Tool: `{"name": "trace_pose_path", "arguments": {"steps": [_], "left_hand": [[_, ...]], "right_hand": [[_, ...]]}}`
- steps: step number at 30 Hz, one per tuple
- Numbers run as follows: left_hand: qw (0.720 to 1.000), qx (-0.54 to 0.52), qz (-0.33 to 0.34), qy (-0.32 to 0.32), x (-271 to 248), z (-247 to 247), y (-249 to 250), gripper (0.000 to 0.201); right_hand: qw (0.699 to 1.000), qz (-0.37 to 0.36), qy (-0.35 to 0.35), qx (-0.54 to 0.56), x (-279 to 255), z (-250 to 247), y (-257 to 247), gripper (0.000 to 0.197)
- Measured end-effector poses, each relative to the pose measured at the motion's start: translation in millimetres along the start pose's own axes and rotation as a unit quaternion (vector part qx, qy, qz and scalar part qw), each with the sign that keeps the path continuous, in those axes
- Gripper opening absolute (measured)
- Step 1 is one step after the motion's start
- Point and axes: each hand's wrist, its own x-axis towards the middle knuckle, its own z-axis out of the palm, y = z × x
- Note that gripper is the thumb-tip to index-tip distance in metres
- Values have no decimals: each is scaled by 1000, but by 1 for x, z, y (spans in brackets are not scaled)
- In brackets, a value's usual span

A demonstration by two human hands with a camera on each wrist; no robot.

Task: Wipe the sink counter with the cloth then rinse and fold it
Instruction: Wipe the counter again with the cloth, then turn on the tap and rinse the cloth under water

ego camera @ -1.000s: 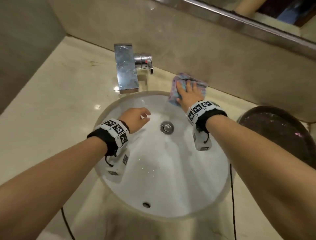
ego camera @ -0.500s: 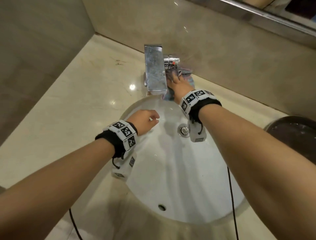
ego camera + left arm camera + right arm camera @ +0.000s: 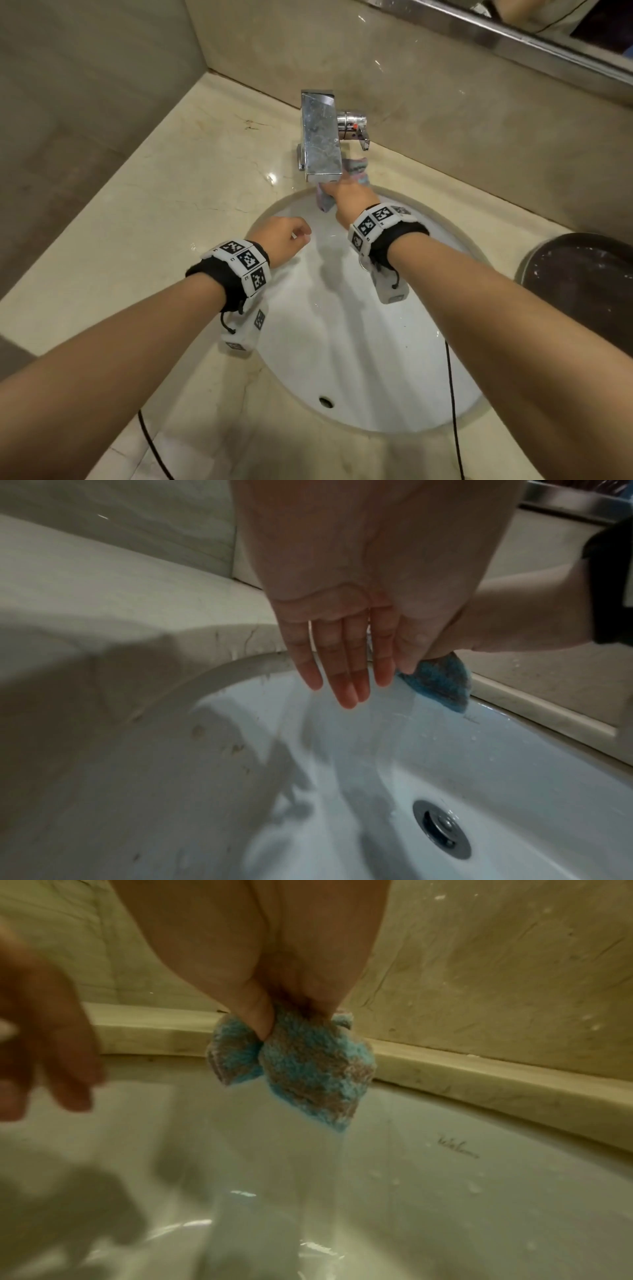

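Observation:
The blue and brown fluffy cloth (image 3: 308, 1069) is bunched up in my right hand (image 3: 294, 1020), pinched between thumb and fingers. It hangs over the back rim of the white basin (image 3: 342, 342), just below the chrome tap (image 3: 322, 137). In the head view part of the cloth (image 3: 358, 168) shows behind the right hand (image 3: 349, 197). My left hand (image 3: 284, 236) hovers above the basin's left side and holds nothing. Its fingers (image 3: 346, 680) hang straight in the left wrist view, close to the cloth (image 3: 438, 683). The beige marble counter (image 3: 154, 205) surrounds the basin.
The tap's lever (image 3: 358, 128) sticks out to the right above the cloth. A dark round bowl (image 3: 582, 291) stands on the counter at the right. Walls close off the left and back. The drain (image 3: 441, 829) sits at the basin's bottom.
My right hand has slid the cloth left along the back of the counter, from right of the tap to under the spout, and now grips it bunched. The left hand barely moved.

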Motion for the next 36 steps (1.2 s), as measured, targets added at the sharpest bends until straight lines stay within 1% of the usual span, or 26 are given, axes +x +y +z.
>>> {"name": "trace_pose_path", "arguments": {"steps": [1, 3, 4, 6, 8, 11, 13, 14, 15, 16, 17, 18, 19, 21, 22, 23, 24, 25, 26, 27, 29, 31, 32, 33, 35, 36], "left_hand": [[1000, 2, -3, -1, -3, -1, -1, 28], [1000, 17, -2, 1, -9, -3, -3, 28], [1000, 25, 4, 9, -12, -4, -5, 27], [999, 40, 9, 28, -18, -7, -10, 25], [998, 57, -8, 34, -24, -12, -18, 25], [997, 66, -14, 46, -36, -17, -28, 24], [997, 57, -12, 51, -42, -20, -29, 23], [997, 52, -12, 51, -43, -21, -32, 23], [997, 49, -15, 52, -46, -22, -31, 22], [997, 42, -11, 58, -45, -22, -31, 21], [998, 31, -11, 61, -46, -22, -27, 22], [998, 15, -8, 63, -45, -22, -23, 26], [998, -2, -6, 57, -46, -21, -14, 31], [998, -28, 15, 46, -44, -16, 4, 39], [998, -41, 31, 44, -42, -14, 13, 37], [997, -60, 38, 43, -41, -12, 21, 31], [994, -88, 42, 47, -36, -9, 27, 22], [992, -116, 30, 39, -34, -9, 34, 16], [989, -139, 21, 34, -31, -8, 39, 15], [988, -153, 16, 30, -29, -9, 44, 18], [988, -150, 20, 26, -21, -10, 49, 23], [994, -105, 17, 20, -18, -13, 53, 22], [996, -86, 19, 18, -17, -15, 54, 20], [997, -71, 17, 11, -17, -17, 56, 19], [999, -47, 9, 10, -16, -21, 57, 18], [999, -48, 8, 11, -14, -22, 55, 23]], "right_hand": [[1000, -1, 1, 6, -3, 4, -8, 73], [999, -35, -8, 16, -5, 12, -26, 78], [998, -57, -11, 23, -5, 14, -36, 75], [995, -90, -15, 31, -2, 16, -57, 64], [994, -110, -15, 24, -1, 16, -74, 65], [990, -134, -15, 31, 3, 24, -78, 64], [987, -142, -38, 65, -1, 30, -72, 55], [980, -145, -37, 128, -7, 32, -67, 42], [979, -136, -11, 149, -10, 36, -61, 29], [982, -111, 15, 153, -15, 39, -55, 24], [981, -85, 29, 169, -22, 40, -49, 23], [973, -64, 37, 218, -33, 38, -45, 33], [965, -59, 39, 253, -42, 36, -41, 41], [956, -49, 49, 286, -62, 26, -35, 52], [950, -38, 50, 307, -72, 19, -31, 54], [949, -37, 55, 308, -76, 15, -29, 56], [953, -27, 56, 297, -80, 9, -26, 58], [961, -17, 58, 269, -84, 4, -22, 59], [970, -4, 68, 235, -88, -1, -18, 59], [976, 7, 95, 198, -90, -8, -13, 55], [970, 41, 157, 180, -96, -23, -6, 45], [961, 71, 212, 166, -96, -37, 3, 45], [962, 80, 213, 153, -95, -44, 5, 50], [967, 80, 199, 141, -93, -49, 7, 56], [979, 84, 149, 109, -87, -57, 9, 66], [984, 87, 128, 91, -85, -60, 9, 69]]}}
